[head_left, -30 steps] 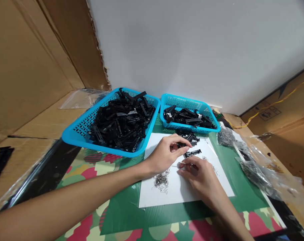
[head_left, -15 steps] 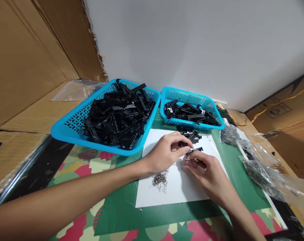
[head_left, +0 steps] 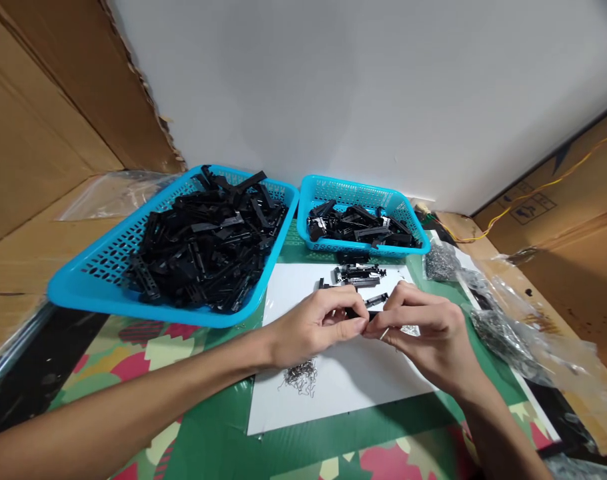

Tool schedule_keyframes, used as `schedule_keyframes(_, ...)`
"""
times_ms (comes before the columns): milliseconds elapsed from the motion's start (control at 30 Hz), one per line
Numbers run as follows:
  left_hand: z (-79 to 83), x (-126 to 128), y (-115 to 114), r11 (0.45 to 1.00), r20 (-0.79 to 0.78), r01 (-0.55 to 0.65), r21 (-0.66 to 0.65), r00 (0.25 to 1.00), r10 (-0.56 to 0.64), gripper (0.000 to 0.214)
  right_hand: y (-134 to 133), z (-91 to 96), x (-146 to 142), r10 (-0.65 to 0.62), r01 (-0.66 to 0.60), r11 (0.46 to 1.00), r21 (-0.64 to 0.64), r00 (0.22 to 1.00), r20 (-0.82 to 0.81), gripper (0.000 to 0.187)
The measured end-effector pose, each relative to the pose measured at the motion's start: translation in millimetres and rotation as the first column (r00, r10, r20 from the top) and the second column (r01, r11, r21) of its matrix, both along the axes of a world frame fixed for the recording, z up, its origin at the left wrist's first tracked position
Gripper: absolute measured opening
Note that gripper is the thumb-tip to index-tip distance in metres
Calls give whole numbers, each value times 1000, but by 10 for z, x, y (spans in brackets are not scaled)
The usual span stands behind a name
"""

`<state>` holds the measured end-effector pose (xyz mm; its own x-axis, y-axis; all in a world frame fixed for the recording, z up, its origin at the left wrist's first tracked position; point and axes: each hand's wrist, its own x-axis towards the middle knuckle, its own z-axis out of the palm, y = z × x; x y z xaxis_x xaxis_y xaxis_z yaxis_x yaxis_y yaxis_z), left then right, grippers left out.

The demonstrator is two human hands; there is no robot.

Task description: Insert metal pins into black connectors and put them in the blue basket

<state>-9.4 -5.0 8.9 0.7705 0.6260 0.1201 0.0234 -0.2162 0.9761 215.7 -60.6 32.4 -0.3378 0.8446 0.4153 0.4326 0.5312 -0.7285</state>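
Note:
Above the white sheet (head_left: pixel 333 393), my left hand (head_left: pixel 323 323) is closed on a black plastic part (head_left: pixel 352 312), mostly hidden by the fingers. My right hand (head_left: pixel 428 327) meets it fingertip to fingertip, pinched at the part's right end. A thin metal piece (head_left: pixel 384 333) pokes out from the right fingers; its full shape is hidden. Just beyond the hands lie several black plastic parts (head_left: pixel 358 281) and a single one (head_left: pixel 377 301). A tangled pile of small bent wires (head_left: pixel 301 379) rests below my left wrist. Another small silvery heap (head_left: pixel 410 330) shows partly behind my right fingers.
At the back left stands a large blue basket (head_left: pixel 78 300) heaped with black parts. A smaller blue basket (head_left: pixel 363 181) beside it holds more. Plastic bags of small metal pieces (head_left: pixel 503 340) lie along the right edge, near a yellow wire (head_left: pixel 488 230). Cardboard and a pale wall enclose the table.
My hands have come together, fingertips touching at the black part. The right hand has shifted up and its fingers have closed in. The whole view has turned slightly, so the baskets appear further left.

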Motion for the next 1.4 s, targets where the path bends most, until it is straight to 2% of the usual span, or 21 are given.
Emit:
schedule_keyframes(200, 2, 22, -31, 981, 13, -183, -60, 983, 184, 30, -20, -31, -96, -173, 168, 980, -104, 984, -35, 7)
schedule_keyframes(400, 11, 42, -50, 949, 5, -316, 6, 949, 316, 29, 13, -19, -277, -297, 282, 947, -153, 951, -89, 9)
schedule_keyframes(533, 28, 32, -72, 936, -22, -340, 94, 939, 343, 30, 32, -18, -300, -321, 296, 939, -173, 938, -134, 12)
schedule_keyframes(667, -1, 16, -97, 921, 29, -346, 178, 938, 347, 31, 13, -57, -275, -345, 340, 939, -59, 921, -181, 8)
schedule_keyframes(800, -88, 19, -119, 909, 95, -408, 80, 911, 401, 14, 5, -100, -276, -309, 338, 924, 177, 935, -173, 10)
schedule_keyframes(900, -127, 24, -132, 926, 127, -376, 38, 921, 369, 13, 30, -127, -282, -235, 267, 915, 302, 962, -139, 14)
schedule_keyframes(1100, -101, 16, -127, 948, 150, -319, -1, 937, 315, 6, 71, -179, -270, -200, 228, 905, 359, 973, -113, 18)
schedule_keyframes(1400, -81, 4, -120, 960, 111, -275, -48, 954, 279, 11, 79, -210, -256, -151, 175, 915, 363, 984, -94, 20)
